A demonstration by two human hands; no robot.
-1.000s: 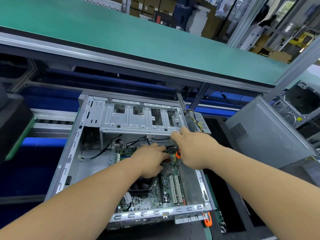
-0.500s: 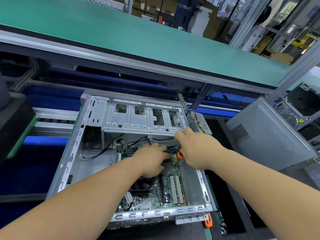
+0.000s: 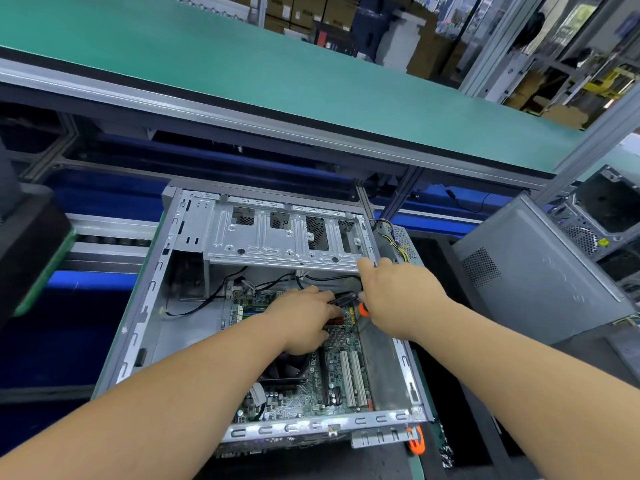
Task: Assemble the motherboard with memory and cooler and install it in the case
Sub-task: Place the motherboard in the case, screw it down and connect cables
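An open grey computer case (image 3: 311, 428) lies flat in front of me, with the green motherboard (image 3: 334, 386) inside it. My left forearm partly covers the black cooler fan (image 3: 287, 370). My left hand (image 3: 301, 322) is over the board's far part, its fingers curled round a bundle of black cables (image 3: 346, 298). Just to the right, my right hand (image 3: 398, 296) grips an orange-handled tool (image 3: 363, 310), mostly hidden under the palm. Its index finger touches the front edge of the metal drive cage (image 3: 277, 237).
A second grey case (image 3: 540, 271) stands at the right, with another open case (image 3: 609, 216) behind it. A green-topped bench shelf (image 3: 277, 74) runs overhead at the back. A dark block (image 3: 31, 247) sits at the left. An orange object (image 3: 415, 441) pokes out under the case's near right corner.
Both hands stay in almost the same place inside the case. My right hand has shifted slightly to the right along the drive cage edge.
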